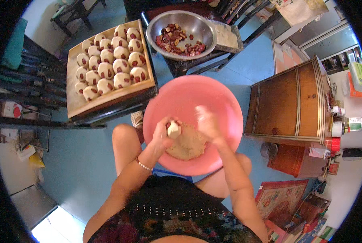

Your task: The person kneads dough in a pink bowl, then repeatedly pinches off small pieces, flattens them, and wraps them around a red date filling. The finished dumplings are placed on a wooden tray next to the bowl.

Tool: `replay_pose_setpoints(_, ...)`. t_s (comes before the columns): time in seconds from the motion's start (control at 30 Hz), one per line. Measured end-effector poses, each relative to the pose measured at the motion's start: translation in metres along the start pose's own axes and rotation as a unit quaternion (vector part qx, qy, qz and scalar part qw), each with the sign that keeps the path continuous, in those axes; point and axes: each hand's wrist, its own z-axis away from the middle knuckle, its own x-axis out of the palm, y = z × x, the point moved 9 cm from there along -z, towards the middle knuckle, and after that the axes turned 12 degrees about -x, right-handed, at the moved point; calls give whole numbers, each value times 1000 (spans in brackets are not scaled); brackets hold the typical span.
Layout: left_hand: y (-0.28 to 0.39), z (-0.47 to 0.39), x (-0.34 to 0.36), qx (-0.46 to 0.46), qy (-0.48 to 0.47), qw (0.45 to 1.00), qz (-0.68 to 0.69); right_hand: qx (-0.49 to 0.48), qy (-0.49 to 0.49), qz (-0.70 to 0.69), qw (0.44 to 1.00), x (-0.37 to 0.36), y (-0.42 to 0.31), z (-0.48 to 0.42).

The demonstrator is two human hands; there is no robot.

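Observation:
My left hand (161, 132) holds a small dough ball (174, 130) with a dark red date piece at its upper edge, over the left part of a pink plastic basin (193, 88). Blurred by motion, my right hand (207, 123) is above the basin's right side; its fingers cannot be made out, nor whether they hold anything. A pale mass of dough (188, 145) lies in the basin below and between both hands. Rows of dough buns (105, 70) with red date pieces fill most of a shallow wooden tray (114, 98) at the upper left.
Beyond the basin, a steel bowl (199, 36) of dates rests on a dark chair, beside a flour-dusted board (226, 36). A wooden cabinet (279, 104) stands at the right. Dark slatted chairs (38, 79) are at the left. My knees flank the basin.

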Motion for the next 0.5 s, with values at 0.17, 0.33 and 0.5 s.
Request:
replay_pose_setpoints(0.17, -6, 10, -10, -11, 1, 998, 67, 240, -82, -23, 967, 19, 7, 65)
replay_pose_setpoints(0.33, -23, 5, 0, -20, -25, 999, 26, 128, -179, -109, 969, 37, 8, 90)
replay_pose_setpoints(0.5, -38, 14, 4, -19, -76, 993, -88, -41, -60, 3, 997, 11, -106, 41)
